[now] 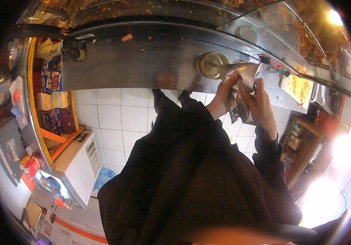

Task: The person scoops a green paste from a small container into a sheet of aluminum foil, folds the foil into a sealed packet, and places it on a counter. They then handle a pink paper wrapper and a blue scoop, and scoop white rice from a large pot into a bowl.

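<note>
A crumpled silver foil pouch (245,74) is held over the steel counter's front edge, toward the right. My left hand (222,98) is closed round its left side, thumb pointing up along the foil. My right hand (260,105) grips the right side, fingers bent against the foil. Just left of the pouch, a round tub (209,65) with a pale rim stands on the counter, and one corner of the foil overlaps it. What the pouch contains is hidden.
The steel counter (122,67) bears scattered crumbs beneath a glass display case (281,24). At the right lies a white cutting board (298,90) with orange residue. Shelves with packets (52,77) and a white appliance (77,163) stand left; a wooden cabinet (304,143) stands right.
</note>
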A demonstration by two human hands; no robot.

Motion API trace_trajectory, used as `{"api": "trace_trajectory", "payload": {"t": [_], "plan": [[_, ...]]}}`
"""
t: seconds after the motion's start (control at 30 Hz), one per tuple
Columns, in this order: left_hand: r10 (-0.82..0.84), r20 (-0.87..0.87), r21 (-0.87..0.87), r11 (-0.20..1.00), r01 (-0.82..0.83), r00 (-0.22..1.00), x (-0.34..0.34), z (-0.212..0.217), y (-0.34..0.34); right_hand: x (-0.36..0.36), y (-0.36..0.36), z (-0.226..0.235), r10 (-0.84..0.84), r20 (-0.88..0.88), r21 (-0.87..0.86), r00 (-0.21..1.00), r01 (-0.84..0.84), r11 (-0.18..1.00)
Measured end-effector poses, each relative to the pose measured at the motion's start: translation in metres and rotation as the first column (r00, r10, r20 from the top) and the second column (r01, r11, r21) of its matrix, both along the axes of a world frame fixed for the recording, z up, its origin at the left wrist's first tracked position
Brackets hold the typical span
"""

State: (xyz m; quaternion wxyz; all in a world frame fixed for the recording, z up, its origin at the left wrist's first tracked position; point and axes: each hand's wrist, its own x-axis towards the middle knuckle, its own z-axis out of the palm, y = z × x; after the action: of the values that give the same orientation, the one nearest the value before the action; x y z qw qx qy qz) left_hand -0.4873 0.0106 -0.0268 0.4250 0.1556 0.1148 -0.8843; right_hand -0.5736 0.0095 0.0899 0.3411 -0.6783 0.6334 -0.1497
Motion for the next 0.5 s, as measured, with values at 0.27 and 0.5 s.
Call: {"api": "trace_trajectory", "payload": {"t": [0.27, 0.5], "plan": [[0.029, -0.069, -0.022, 0.999, -0.031, 0.997, -0.001, 0.001, 0.003, -0.001, 0.000, -0.003, -0.010, 0.082, 0.058, 0.997, 0.006, 0.998], [0.037, -0.027, 0.020, 0.999, -0.037, 0.999, 0.002, 0.013, 0.003, -0.004, 0.003, -0.008, -0.039, 0.093, 0.096, 0.995, 0.030, 0.995]]}}
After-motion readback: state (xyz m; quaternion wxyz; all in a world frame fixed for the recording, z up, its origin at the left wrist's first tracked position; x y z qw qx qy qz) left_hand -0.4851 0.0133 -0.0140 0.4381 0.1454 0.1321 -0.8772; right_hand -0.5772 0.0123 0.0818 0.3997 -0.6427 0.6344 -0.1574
